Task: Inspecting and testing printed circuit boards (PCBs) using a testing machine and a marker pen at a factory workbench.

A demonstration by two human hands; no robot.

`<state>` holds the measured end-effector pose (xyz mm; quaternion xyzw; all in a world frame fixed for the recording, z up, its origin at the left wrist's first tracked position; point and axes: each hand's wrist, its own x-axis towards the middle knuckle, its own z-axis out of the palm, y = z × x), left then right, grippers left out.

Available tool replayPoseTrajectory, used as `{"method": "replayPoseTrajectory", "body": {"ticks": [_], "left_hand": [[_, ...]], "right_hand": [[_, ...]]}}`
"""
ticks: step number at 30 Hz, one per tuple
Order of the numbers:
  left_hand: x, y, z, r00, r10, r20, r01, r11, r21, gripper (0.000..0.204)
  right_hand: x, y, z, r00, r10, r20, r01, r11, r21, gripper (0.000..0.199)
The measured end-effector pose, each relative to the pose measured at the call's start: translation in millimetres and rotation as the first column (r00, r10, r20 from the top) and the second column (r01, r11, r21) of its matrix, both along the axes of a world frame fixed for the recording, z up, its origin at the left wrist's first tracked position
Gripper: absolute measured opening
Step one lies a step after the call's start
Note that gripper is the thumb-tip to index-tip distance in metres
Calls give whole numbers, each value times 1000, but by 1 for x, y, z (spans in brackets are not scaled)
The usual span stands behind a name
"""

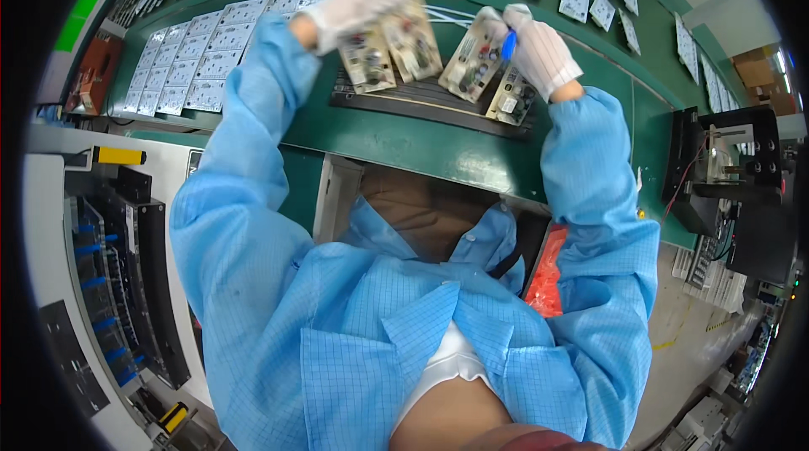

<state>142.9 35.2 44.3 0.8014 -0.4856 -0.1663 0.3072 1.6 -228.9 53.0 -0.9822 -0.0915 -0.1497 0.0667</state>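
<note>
Apparently midway through a round of work, gloved hands reach over four tan circuit boards (470,64), at a black ribbed tray (421,102) along the near edge of the green counter (421,153). The left hand (358,11) blurs at the top of the left pair, its grip impossible to call apart or clamped; the right hand (538,45) appears pinched on a small blue item (508,45) above the right pair. None of the four looks set aside, so handling seems unfinished; white-faced boards (198,48) already lie in rows toward the counter's left end.
</note>
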Motion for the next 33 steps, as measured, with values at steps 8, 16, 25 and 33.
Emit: {"method": "replayPoseTrajectory", "body": {"ticks": [8, 16, 25, 33], "left_hand": [[-11, 106, -13, 854, 516, 62, -500, 849, -171, 47], [6, -104, 60, 998, 36, 49, -12, 909, -417, 32], [-50, -493, 70, 924, -68, 375, 98, 993, -62, 67], [-132, -573, -61, 646, 167, 745, -146, 985, -94, 53]], "right_hand": [[-63, -93, -27, 850, -526, 28, 287, 507, 813, 46], [-134, -199, -57, 745, -667, 6, -19, -13, 1000, 41], [-137, -176, -40, 838, -527, -141, -15, -281, 959, 36], [-163, -206, -56, 854, -508, 109, -336, -380, 862, 28]]}}
